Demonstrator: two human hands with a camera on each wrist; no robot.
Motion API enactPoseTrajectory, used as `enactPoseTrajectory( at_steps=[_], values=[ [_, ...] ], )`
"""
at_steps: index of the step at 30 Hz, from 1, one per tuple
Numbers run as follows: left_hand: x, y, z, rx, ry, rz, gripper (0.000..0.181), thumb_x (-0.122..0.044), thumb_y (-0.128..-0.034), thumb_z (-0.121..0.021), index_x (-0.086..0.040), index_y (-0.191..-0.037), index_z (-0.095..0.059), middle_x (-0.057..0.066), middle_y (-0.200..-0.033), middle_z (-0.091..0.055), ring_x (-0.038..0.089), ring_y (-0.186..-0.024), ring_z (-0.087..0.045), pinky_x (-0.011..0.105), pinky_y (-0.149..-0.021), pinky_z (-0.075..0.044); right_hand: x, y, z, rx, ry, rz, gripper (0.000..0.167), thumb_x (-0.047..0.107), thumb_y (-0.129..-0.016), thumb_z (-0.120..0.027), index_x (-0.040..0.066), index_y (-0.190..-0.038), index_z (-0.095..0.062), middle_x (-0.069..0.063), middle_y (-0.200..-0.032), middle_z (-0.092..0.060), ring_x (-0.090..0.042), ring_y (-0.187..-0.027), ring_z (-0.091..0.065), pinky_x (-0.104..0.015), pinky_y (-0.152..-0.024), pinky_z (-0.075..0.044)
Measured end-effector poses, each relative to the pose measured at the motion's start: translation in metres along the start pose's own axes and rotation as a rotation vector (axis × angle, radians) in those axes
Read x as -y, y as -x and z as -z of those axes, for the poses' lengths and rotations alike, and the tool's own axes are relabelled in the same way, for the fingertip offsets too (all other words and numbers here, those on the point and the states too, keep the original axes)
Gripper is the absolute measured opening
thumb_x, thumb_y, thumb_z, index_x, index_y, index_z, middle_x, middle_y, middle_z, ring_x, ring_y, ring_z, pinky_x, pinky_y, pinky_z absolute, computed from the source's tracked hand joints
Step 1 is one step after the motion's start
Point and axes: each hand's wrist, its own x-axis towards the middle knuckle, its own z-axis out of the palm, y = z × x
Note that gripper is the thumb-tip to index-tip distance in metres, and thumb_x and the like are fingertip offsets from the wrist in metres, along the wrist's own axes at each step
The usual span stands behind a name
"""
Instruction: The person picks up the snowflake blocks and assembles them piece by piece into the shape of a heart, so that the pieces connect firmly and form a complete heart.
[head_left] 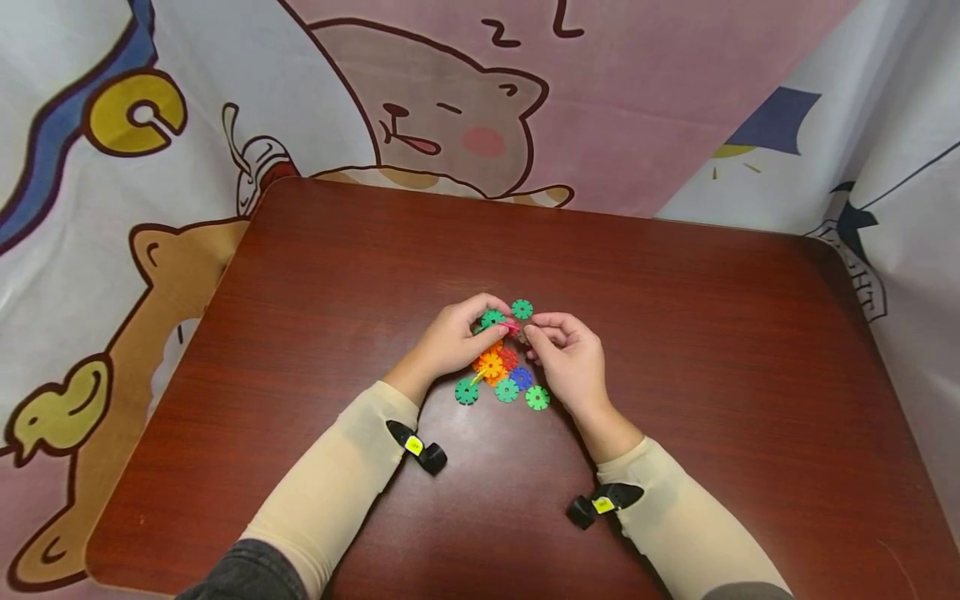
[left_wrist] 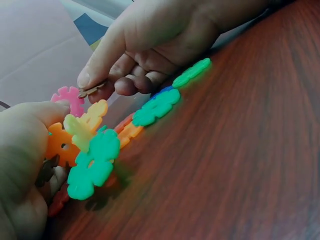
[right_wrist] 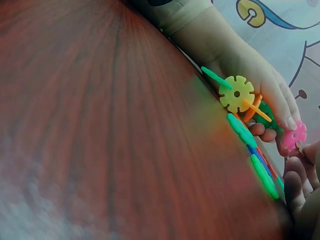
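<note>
My left hand pinches a pink notched disc between thumb and fingers, above a cluster of joined discs. Between my right hand's thumb and index finger is a brown disc, seen edge-on and touching the pink one. The cluster has an orange disc, a yellow disc standing upright, a red disc, a blue disc and several green ones, such as the green disc at its left and the light green disc at its lower right.
Another green disc lies just beyond the hands, between them. The brown wooden table extends on all sides of the cluster. Printed curtains hang behind the table's far edge and at both sides.
</note>
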Motion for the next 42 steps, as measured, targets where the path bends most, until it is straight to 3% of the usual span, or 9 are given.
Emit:
enactPoseTrajectory(
  at_steps=[6, 10, 13, 19, 26, 34, 39, 42],
  values=[
    [-0.003, 0.001, 0.0, 0.078, -0.028, 0.015, 0.026, -0.018, -0.1084, -0.057, -0.012, -0.132, -0.067, 0.002, -0.13, -0.07, 0.016, -0.12, -0.063, 0.038, -0.108, -0.047, 0.0, 0.001, 0.0, 0.006, -0.013, -0.003, 0.015, 0.001, -0.097, -0.078, -0.008, -0.107, -0.073, -0.026, -0.087, -0.075, -0.02, -0.059, -0.067, -0.024, -0.057, -0.058],
    [-0.006, 0.001, -0.001, 0.093, -0.027, 0.052, 0.035, -0.015, -0.1072, -0.047, -0.014, -0.137, -0.065, 0.001, -0.123, -0.07, 0.016, -0.108, -0.064, 0.039, -0.103, -0.048, 0.001, 0.001, 0.0, 0.002, -0.021, -0.016, 0.016, -0.001, -0.097, -0.077, -0.01, -0.109, -0.073, -0.03, -0.088, -0.074, -0.02, -0.058, -0.066, -0.024, -0.057, -0.057],
    [-0.008, 0.001, -0.002, 0.074, -0.012, 0.062, 0.034, -0.015, -0.1049, -0.048, -0.016, -0.135, -0.063, 0.0, -0.114, -0.07, 0.017, -0.101, -0.063, 0.039, -0.099, -0.048, 0.008, 0.001, -0.001, 0.005, -0.016, -0.029, 0.015, -0.006, -0.097, -0.074, -0.014, -0.109, -0.071, -0.032, -0.088, -0.073, -0.02, -0.058, -0.065, -0.025, -0.058, -0.058],
    [-0.005, 0.001, -0.004, 0.062, 0.004, 0.039, 0.028, -0.012, -0.1033, -0.05, -0.015, -0.13, -0.058, 0.002, -0.101, -0.068, 0.02, -0.096, -0.061, 0.039, -0.094, -0.047, 0.006, 0.002, 0.0, 0.02, -0.009, 0.0, 0.013, -0.002, -0.096, -0.076, -0.011, -0.106, -0.072, -0.024, -0.083, -0.075, -0.015, -0.058, -0.067, -0.024, -0.058, -0.058],
    [-0.006, 0.002, -0.005, 0.061, -0.043, 0.012, 0.022, -0.012, -0.1019, -0.05, -0.015, -0.124, -0.052, 0.006, -0.109, -0.067, 0.024, -0.093, -0.059, 0.041, -0.085, -0.046, 0.002, 0.002, 0.001, 0.02, -0.003, -0.012, 0.017, 0.003, -0.095, -0.08, -0.01, -0.105, -0.074, -0.026, -0.084, -0.075, -0.014, -0.058, -0.067, -0.023, -0.059, -0.058],
    [-0.008, 0.004, -0.007, 0.083, -0.061, -0.022, 0.021, -0.01, -0.1022, -0.049, -0.015, -0.122, -0.05, 0.003, -0.097, -0.065, 0.021, -0.086, -0.058, 0.04, -0.082, -0.046, 0.004, 0.005, 0.001, 0.037, -0.002, -0.018, 0.016, 0.003, -0.096, -0.079, -0.009, -0.105, -0.075, -0.027, -0.086, -0.076, -0.016, -0.056, -0.069, -0.025, -0.058, -0.059],
    [-0.008, 0.003, -0.009, 0.029, 0.075, 0.007, 0.022, -0.003, -0.0989, -0.049, -0.009, -0.121, -0.047, 0.009, -0.089, -0.065, 0.022, -0.079, -0.06, 0.036, -0.08, -0.047, 0.001, 0.003, 0.001, 0.03, 0.028, 0.014, 0.016, 0.01, -0.101, -0.075, -0.005, -0.106, -0.075, -0.026, -0.082, -0.074, -0.018, -0.057, -0.066, -0.024, -0.055, -0.056],
    [-0.007, 0.001, -0.011, -0.018, 0.205, 0.015, 0.021, 0.003, -0.0956, -0.048, -0.003, -0.116, -0.048, 0.015, -0.081, -0.063, 0.026, -0.075, -0.061, 0.033, -0.075, -0.047, 0.0, 0.0, 0.003, -0.017, 0.148, 0.104, 0.015, 0.013, -0.106, -0.068, 0.0, -0.108, -0.075, -0.016, -0.087, -0.076, -0.019, -0.068, -0.067, -0.022, -0.061, -0.054]
  ],
)
